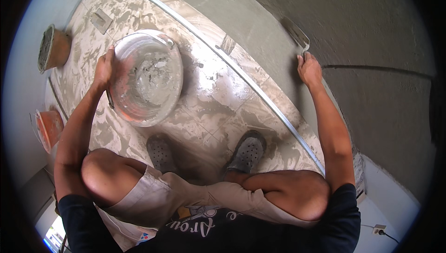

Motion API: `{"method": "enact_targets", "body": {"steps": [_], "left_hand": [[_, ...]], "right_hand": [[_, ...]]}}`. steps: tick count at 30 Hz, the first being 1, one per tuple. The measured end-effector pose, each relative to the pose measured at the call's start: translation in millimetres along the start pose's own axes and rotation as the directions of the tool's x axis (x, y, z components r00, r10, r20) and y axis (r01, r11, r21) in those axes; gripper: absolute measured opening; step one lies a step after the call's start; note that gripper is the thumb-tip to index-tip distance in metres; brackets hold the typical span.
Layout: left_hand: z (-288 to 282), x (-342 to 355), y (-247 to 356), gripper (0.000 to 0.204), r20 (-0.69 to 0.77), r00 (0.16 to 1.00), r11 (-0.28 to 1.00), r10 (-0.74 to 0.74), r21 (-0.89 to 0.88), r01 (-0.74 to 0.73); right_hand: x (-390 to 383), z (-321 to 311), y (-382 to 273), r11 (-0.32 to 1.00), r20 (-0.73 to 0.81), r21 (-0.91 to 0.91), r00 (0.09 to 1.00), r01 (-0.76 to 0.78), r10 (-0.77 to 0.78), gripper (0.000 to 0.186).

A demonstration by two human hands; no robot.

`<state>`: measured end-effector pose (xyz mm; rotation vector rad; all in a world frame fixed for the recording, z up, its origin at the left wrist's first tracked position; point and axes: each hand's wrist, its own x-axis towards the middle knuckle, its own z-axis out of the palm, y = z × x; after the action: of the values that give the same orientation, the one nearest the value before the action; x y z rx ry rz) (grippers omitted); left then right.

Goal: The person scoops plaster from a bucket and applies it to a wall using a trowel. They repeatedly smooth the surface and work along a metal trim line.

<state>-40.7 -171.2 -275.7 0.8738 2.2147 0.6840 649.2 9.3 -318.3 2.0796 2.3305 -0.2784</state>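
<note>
My left hand [106, 67] is closed on the left rim of a large round basin [174, 90], which stands on the floor in front of me. Wet grey mortar [151, 74] coats the inside of the basin and lies in its bottom. Out to the right, my right hand [309, 69] grips a trowel [296, 34]. Its blade lies against the grey plastered wall [371, 30], pointing away from me; the handle is mostly hidden by my fingers.
A long metal straightedge [223, 57] runs diagonally across the mortar-smeared floor [200, 123]. Two orange buckets, one farther off [60, 48] and one nearer [50, 127], stand at the left. A flat float [101, 20] lies beyond the basin. A plugged socket [378, 230] is low right.
</note>
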Motion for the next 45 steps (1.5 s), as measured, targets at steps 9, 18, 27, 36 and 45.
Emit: {"method": "enact_targets", "body": {"steps": [9, 18, 27, 36, 45], "left_hand": [[-2.1, 2.2, -2.4, 0.074, 0.018, 0.999, 0.999, 0.04, 0.001, -0.04], [-4.3, 2.4, -1.0, 0.078, 0.016, 1.0, 0.999, 0.023, 0.043, -0.023], [-4.0, 4.5, -5.4, 0.081, -0.003, 0.999, 0.998, 0.033, 0.055, -0.033], [-3.0, 6.6, -6.2, 0.083, -0.01, 0.998, 0.995, 0.055, 0.086, -0.054], [1.2, -2.3, -0.7, 0.08, -0.069, 0.991, 0.982, 0.113, 0.159, -0.1]], "right_hand": [[-4.8, -8.4, 20.2, 0.992, 0.157, -0.082, 0.982, -0.091, 0.103, 0.038], [-29.3, -19.2, 41.1, 0.999, 0.097, -0.047, 0.995, -0.015, 0.02, 0.035], [-37.8, -15.8, 38.3, 0.999, 0.003, -0.016, 1.0, -0.031, 0.031, 0.035], [-3.4, 2.8, 1.6, 0.999, 0.071, -0.049, 0.997, -0.005, 0.009, 0.037], [-40.3, -9.8, 23.2, 0.999, -0.042, 0.019, 0.999, -0.03, 0.031, 0.034]]}}
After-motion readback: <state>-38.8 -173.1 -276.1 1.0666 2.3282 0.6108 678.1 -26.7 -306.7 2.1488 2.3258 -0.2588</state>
